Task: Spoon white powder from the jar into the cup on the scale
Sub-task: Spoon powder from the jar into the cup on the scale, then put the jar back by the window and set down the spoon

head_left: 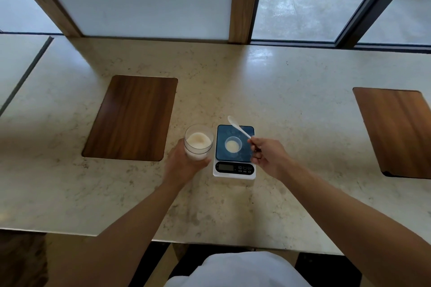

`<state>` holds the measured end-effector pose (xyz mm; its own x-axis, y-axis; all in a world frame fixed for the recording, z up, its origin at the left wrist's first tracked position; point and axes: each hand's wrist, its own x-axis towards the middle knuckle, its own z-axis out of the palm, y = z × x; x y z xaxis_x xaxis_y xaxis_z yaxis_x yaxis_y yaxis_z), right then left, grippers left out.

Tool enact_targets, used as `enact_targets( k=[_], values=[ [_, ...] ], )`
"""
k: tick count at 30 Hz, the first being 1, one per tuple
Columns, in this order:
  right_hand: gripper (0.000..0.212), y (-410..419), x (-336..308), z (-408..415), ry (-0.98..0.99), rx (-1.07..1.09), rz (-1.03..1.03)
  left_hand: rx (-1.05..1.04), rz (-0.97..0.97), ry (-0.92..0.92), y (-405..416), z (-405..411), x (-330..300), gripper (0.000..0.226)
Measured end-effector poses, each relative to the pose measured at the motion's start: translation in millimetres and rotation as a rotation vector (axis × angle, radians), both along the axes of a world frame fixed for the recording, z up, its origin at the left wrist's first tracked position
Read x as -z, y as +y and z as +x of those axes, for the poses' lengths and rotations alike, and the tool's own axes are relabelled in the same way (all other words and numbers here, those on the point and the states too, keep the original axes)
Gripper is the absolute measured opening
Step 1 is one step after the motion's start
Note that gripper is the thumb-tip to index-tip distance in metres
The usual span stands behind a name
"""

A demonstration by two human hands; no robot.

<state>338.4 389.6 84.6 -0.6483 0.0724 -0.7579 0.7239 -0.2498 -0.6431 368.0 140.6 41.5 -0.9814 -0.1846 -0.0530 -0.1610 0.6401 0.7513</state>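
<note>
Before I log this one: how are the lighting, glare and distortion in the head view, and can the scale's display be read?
Head view: daylight from the windows leaves a pale glare patch on the counter; wide-angle bending curves the counter edges and window frames; the scale display is too dark and small to read; the spoon, cup and jar are sharp enough, the left hand slightly soft.

Lighting: soft daylight from the windows [303, 0] at the far side; moderate brightness. Glare: pale sheen on the countertop [256, 58] below the glass. Shadows: faint, diffuse, falling toward the camera. Distortion: wide-angle bowing at edges. Focus: slightly soft throughout.
</note>
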Motion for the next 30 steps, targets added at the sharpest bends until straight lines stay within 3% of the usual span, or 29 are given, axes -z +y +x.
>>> enact_targets(
  k=[11, 30],
  values=[
    [0.018, -33.6, -8.0, -37.4, 0.061, -0.022, -0.155, 0.006, 0.068, 0.048, -6.9, -38.1, -8.2, 0.074],
    [0.014, -75.2, 4.9, -151.4, 0.194, -0.171, 0.129, -0.033, 0.154, 0.118, -26.7, -183.0, 5.6, 0.080]
  ],
)
